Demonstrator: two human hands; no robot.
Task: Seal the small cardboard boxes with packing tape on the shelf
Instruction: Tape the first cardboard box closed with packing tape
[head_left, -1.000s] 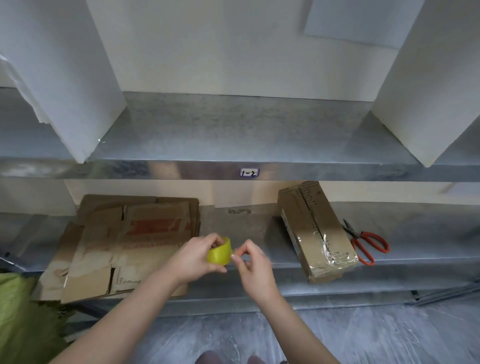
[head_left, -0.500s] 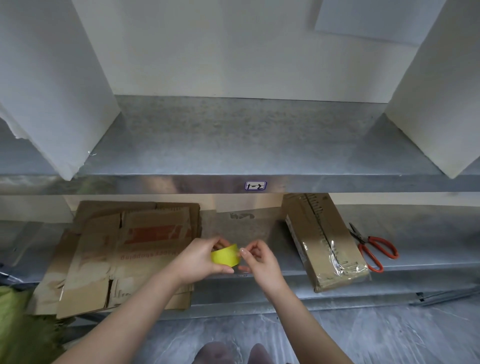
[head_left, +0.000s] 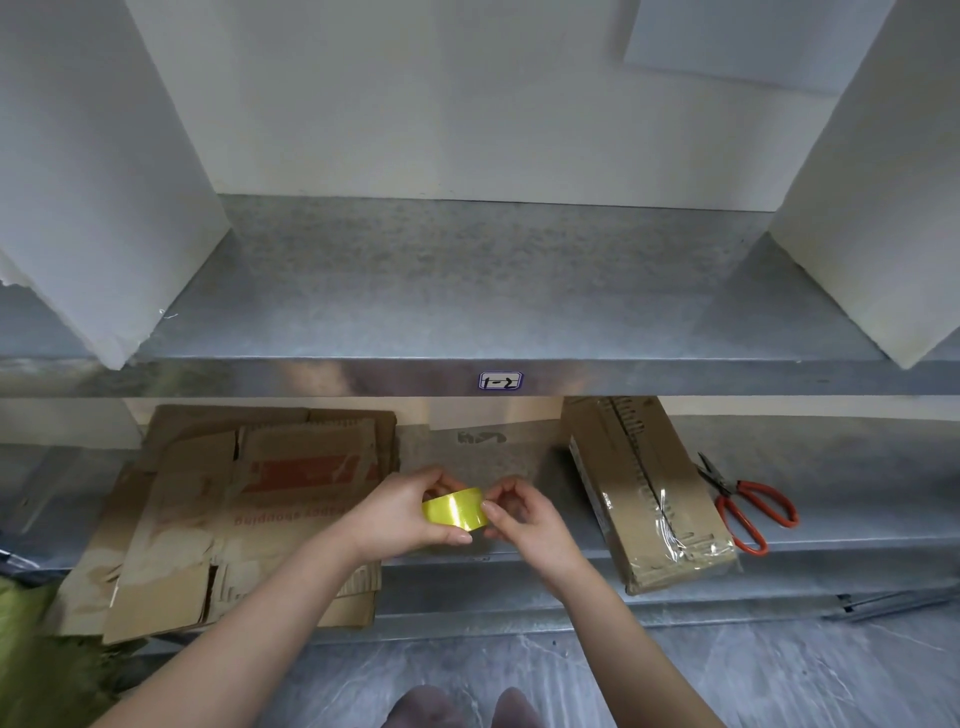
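Head view: both forearms reach in from 6 o'clock and meet in front of the lower shelf (head_left: 857, 499). The left hand (head_left: 400, 512) grips a yellow roll of tape (head_left: 454, 509), fingers curled over its top and thumb pressed along its underside. The right hand (head_left: 524, 519) is at 3 o'clock of the roll, fingers curled in, thumb and forefinger tips pinching at the roll's right edge; whether a loose end of tape is lifted cannot be told. The roll is held in the air, just in front of the shelf edge.

At 3 o'clock of the hands a small cardboard box (head_left: 649, 488) lies on the lower shelf, its long side running from back to front, with glossy clear tape over its near end. Just beside it, again at 3 o'clock, lie red-handled scissors (head_left: 743, 504), blades pointing to the back. At 9 o'clock of the hands a stack of flattened cardboard (head_left: 249, 509) overhangs the shelf's front edge.

At 12 o'clock is the upper shelf (head_left: 467, 291), grey metal, with a small label (head_left: 500, 381) on its front lip and white panels (head_left: 93, 182) standing at both ends. A green cloth (head_left: 31, 649) shows at 8 o'clock of the frame.
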